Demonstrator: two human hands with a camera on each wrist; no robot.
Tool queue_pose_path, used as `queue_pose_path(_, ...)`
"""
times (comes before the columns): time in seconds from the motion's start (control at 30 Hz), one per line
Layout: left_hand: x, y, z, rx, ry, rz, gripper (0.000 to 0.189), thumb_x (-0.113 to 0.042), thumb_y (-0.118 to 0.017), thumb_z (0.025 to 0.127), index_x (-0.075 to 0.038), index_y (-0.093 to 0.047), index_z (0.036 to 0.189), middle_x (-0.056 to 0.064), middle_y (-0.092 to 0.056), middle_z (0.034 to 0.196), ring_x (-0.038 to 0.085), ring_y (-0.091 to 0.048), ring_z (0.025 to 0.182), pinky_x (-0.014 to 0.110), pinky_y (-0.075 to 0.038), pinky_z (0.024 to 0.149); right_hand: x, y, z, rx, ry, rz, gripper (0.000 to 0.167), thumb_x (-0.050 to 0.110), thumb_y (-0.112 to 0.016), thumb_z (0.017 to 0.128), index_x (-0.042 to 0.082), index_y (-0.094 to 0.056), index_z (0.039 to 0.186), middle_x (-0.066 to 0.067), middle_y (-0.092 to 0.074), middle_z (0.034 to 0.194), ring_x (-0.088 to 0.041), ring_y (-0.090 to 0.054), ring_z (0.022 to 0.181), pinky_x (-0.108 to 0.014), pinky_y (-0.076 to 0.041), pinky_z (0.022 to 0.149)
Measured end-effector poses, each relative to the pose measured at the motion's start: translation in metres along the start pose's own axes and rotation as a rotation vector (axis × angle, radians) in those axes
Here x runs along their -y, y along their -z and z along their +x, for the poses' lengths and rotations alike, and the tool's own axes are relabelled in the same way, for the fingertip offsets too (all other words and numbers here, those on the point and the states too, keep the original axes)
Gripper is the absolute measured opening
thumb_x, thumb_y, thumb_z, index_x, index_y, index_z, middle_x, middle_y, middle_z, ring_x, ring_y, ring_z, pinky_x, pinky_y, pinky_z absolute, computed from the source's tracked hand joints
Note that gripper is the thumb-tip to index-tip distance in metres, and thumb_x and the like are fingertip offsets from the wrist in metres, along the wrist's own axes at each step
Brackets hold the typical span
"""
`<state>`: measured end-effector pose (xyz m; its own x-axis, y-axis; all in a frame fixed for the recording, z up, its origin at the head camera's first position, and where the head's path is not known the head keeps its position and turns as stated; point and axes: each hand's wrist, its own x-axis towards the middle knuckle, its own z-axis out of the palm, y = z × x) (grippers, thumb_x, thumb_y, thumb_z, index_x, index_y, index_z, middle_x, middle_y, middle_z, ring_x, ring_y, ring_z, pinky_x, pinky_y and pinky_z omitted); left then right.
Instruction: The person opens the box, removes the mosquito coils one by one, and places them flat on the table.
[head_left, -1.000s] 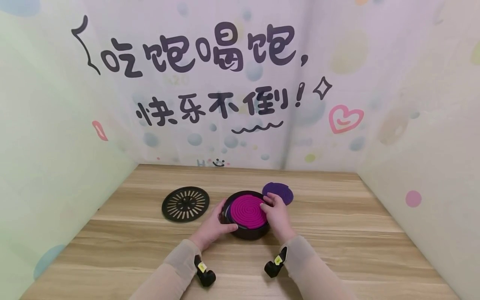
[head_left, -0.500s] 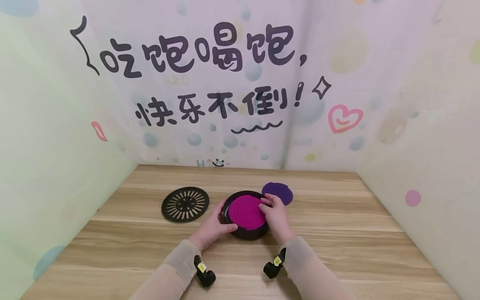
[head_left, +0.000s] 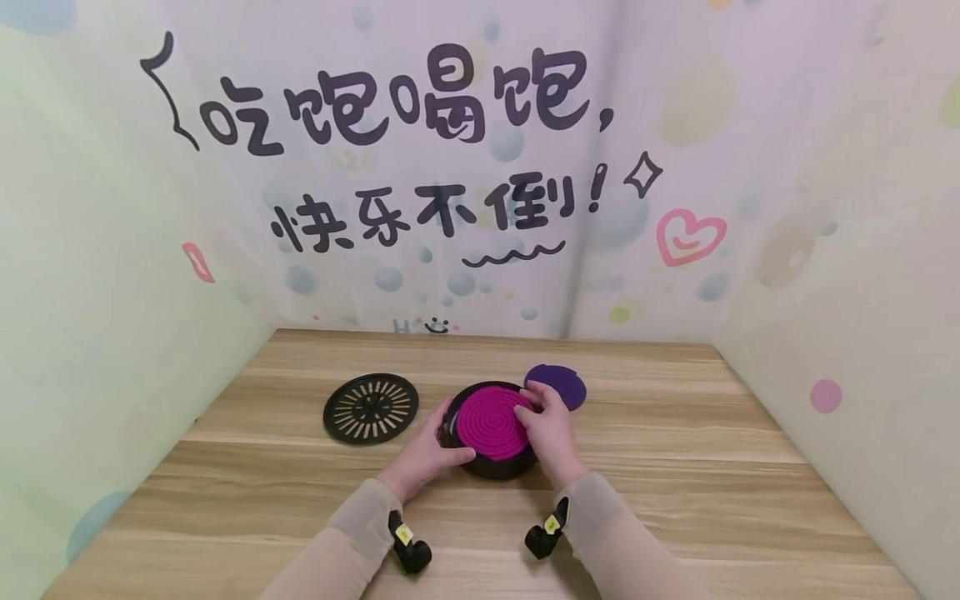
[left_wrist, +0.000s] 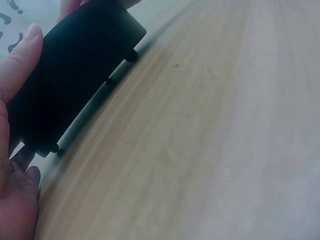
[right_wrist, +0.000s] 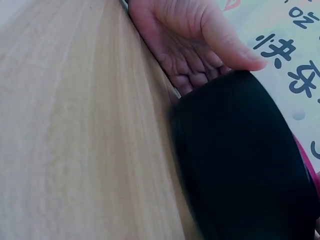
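Observation:
A round black mosquito coil holder (head_left: 498, 470) stands on the table in the head view, with a magenta mosquito coil (head_left: 491, 423) at its mouth. My left hand (head_left: 423, 458) grips the holder's left side, thumb at the front rim; the left wrist view shows that thumb (left_wrist: 22, 60) against the dark wall. At the coil's right edge, my right hand (head_left: 553, 433) pinches it between thumb and fingers. The coil overlaps the rim at the back and front right. From the right wrist, only a thin magenta strip (right_wrist: 306, 155) shows above the holder wall (right_wrist: 240, 160).
A purple mosquito coil (head_left: 566, 385) lies just behind my right fingers. To the left rests a black slotted lid (head_left: 371, 407), flat on the wooden table (head_left: 675, 467). Printed cloth walls (head_left: 480, 283) enclose the back and both sides.
The magenta coil has shifted slightly left and now covers more of the holder's rim. My right hand has moved a little left with it; the left hand stays in place.

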<state>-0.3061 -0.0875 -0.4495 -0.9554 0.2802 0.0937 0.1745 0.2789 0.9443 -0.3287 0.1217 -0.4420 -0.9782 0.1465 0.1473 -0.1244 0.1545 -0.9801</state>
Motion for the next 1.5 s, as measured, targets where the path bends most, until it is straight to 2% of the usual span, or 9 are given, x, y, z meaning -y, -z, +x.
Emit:
queue_pose_path(0.23,0.029,-0.004,0.013,-0.022,-0.009,0.005,0.103,-0.023,-0.085,0.072,-0.008,-0.023,0.153,0.018,-0.024,0.155,0.035,-0.021,0.142,0.053,-0.017,0.113,0.004,0.000,0.000,-0.010,0.040,-0.036,0.048,-0.003,-0.062,0.087,-0.004,-0.048,0.133,-0.021,-0.061,0.125,-0.029,-0.052,0.122,-0.042,-0.040,0.103)
queue_pose_path(0.33,0.034,-0.004,0.015,-0.026,-0.014,0.011,0.103,-0.027,-0.086,0.071,-0.010,-0.024,0.153,0.016,-0.025,0.155,0.034,-0.022,0.142,0.053,-0.018,0.113,0.007,0.000,0.000,-0.005,0.043,-0.038,0.048,-0.003,-0.063,0.087,-0.004,-0.048,0.133,-0.020,-0.060,0.125,-0.029,-0.052,0.122,-0.043,-0.040,0.103)
queue_pose_path(0.6,0.032,-0.003,0.015,-0.024,-0.017,0.013,0.106,-0.030,-0.086,0.071,-0.009,-0.023,0.153,0.017,-0.024,0.155,0.034,-0.021,0.142,0.053,-0.017,0.114,0.013,0.000,0.002,0.019,-0.003,0.018,0.050,-0.002,-0.062,0.088,-0.001,-0.045,0.135,-0.021,-0.057,0.130,-0.029,-0.052,0.121,-0.043,-0.042,0.101)
queue_pose_path(0.87,0.031,-0.003,0.013,-0.023,-0.020,0.036,0.107,-0.034,-0.085,0.070,-0.009,-0.022,0.153,0.019,-0.020,0.155,0.036,-0.018,0.142,0.053,-0.016,0.114,0.015,0.000,0.003,0.045,-0.045,0.107,0.054,-0.008,-0.060,0.088,-0.004,-0.041,0.138,-0.023,-0.053,0.133,-0.032,-0.049,0.125,-0.043,-0.041,0.102)
queue_pose_path(1.23,0.031,-0.003,0.013,-0.024,-0.015,0.037,0.107,-0.033,-0.085,0.071,-0.009,-0.021,0.153,0.019,-0.019,0.156,0.036,-0.016,0.143,0.054,-0.015,0.114,0.015,0.003,0.006,0.057,-0.088,0.137,0.055,-0.006,-0.063,0.087,-0.001,-0.043,0.138,-0.022,-0.052,0.135,-0.029,-0.050,0.124,-0.041,-0.043,0.101)
queue_pose_path(1.5,0.032,-0.003,0.013,-0.030,-0.016,0.041,0.107,-0.032,-0.085,0.071,-0.009,-0.021,0.153,0.019,-0.019,0.156,0.036,-0.017,0.143,0.053,-0.016,0.114,0.020,0.004,0.005,0.089,-0.167,0.166,0.054,-0.003,-0.064,0.088,-0.002,-0.046,0.138,-0.022,-0.055,0.130,-0.028,-0.054,0.119,-0.040,-0.042,0.102)
